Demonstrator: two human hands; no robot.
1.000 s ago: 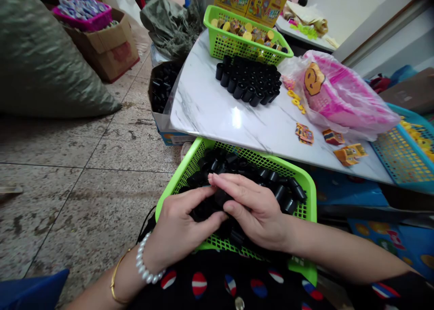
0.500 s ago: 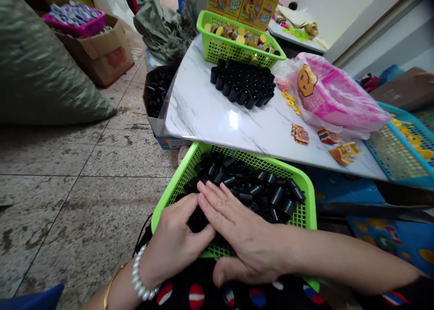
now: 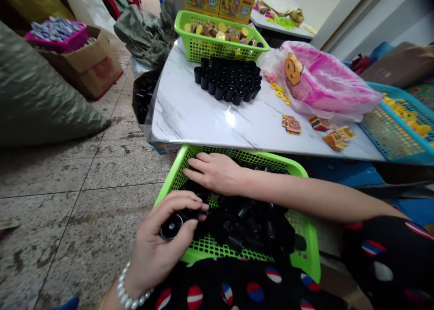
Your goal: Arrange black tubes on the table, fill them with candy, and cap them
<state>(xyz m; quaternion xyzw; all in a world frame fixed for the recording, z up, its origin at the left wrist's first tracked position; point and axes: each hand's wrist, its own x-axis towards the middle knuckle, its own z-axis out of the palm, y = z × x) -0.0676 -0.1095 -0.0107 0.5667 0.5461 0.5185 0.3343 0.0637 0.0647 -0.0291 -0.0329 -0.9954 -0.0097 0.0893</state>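
A green plastic basket [image 3: 312, 237] full of loose black plastic cylinders [image 3: 251, 221] rests at my lap. Over its left side, my left hand [image 3: 166, 237] curls round a black cylinder [image 3: 172, 227] with its round end facing up at me; whether more sit behind the fingers is hidden. Reaching across the basket, my right hand [image 3: 217, 173] lies palm down near the far left corner. Its fingers are stretched and slightly apart, with nothing visible in them. On the marble-patterned table, several black cylinders [image 3: 230, 81] stand upright in a tight block.
Behind the block sits a green basket of yellow-capped pieces [image 3: 222, 52]. To the right are yellow printed packets [image 3: 339, 138], a pink bagged basket [image 3: 325, 83] and a blue basket [image 3: 389, 138]. A large sack [image 3: 40, 97] and a cardboard box [image 3: 91, 70] stand left on the floor.
My hands, together over the basket before, have parted. The right moved up and away to the far left of the basket; the left turned, showing a black cylinder. The view shifted slightly.
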